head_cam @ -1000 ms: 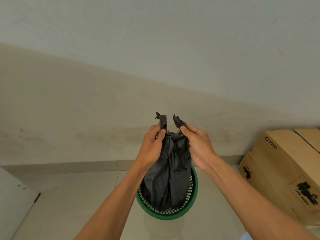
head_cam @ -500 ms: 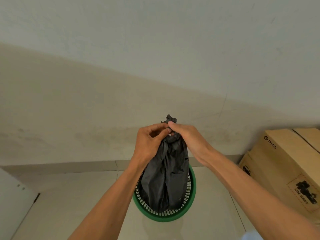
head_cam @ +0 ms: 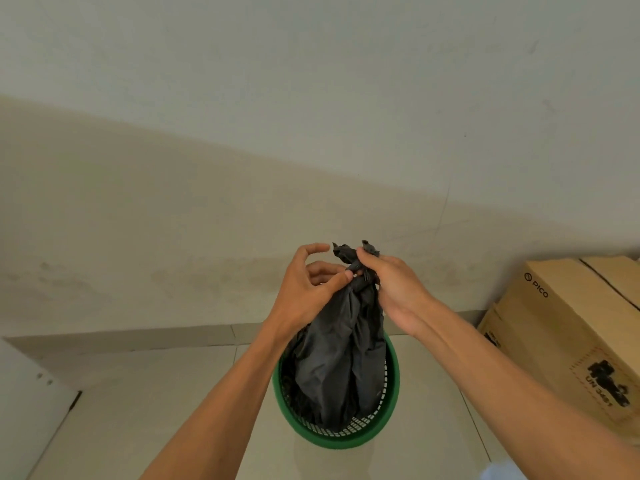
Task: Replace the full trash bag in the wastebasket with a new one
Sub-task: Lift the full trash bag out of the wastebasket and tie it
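The bag is thin black plastic film, crinkled and matt. The basket is green plastic with a mesh wall; at 3 o'clock the box is matt brown cardboard.

**2 readable marks, both on the cardboard box at your right.**

Near the box's upper left corner you can read the brand PICO in dark capitals, with a small round logo just before the P. The word runs tilted, down toward the right. Farther down and to the right, a shipping label with a red hatched border carries a black pictogram. Beneath it you can read UN 3481 in black, tilted the same way; its last digits are soft, so treat them with care. A dark print at the box's lower left edge is too small for you to read.
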Tool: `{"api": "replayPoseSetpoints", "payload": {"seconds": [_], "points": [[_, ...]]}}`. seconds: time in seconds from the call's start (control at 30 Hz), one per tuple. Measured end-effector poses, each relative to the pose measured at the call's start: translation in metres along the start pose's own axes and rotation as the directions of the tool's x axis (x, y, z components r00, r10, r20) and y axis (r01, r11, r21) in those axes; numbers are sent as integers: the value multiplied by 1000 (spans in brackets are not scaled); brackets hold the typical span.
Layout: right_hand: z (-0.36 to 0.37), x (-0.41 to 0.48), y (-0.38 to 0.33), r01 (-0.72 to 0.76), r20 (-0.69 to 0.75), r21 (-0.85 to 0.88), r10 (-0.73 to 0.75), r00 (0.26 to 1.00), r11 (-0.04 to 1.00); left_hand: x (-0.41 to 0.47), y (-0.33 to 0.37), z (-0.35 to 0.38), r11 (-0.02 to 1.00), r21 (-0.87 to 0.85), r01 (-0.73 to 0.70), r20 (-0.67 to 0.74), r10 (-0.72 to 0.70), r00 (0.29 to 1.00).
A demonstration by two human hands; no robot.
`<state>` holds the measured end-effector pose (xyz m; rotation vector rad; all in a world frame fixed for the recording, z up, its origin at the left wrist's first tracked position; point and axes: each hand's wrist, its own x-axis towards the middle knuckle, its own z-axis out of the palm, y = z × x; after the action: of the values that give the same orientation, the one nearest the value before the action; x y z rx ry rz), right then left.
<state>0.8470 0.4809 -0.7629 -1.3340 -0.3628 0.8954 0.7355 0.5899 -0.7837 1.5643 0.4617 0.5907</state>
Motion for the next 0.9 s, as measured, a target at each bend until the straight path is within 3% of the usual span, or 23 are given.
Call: {"api": "replayPoseSetpoints", "payload": {"seconds": [0.17,0.33,0.5,0.67,0.77,0.9], "points": [[-5,0,-5,20,7,-50,-20,1000,999,1,4,3,971,162,-174,12,175,985],[-12,4,-10,-16,7,-102,17,1000,995,0,2,5,957,185,-222,-47,235,971],[-20,6,-11,-32,93,-108,43,995,994,1,5,-2,981,157,-118,30,115,993],[-28,-2,-13,75,227,-228,-22,974,971,6,12,-11,996,91,-7,178,-9,984],[-33,-7,-26,224,298,-451,-91,950,864,7,15,-11,997,79,24,200,-40,979],[-36,0,-39,389,324,-719,-218,921,575,10,18,-2,995,98,20,143,-33,989]]}}
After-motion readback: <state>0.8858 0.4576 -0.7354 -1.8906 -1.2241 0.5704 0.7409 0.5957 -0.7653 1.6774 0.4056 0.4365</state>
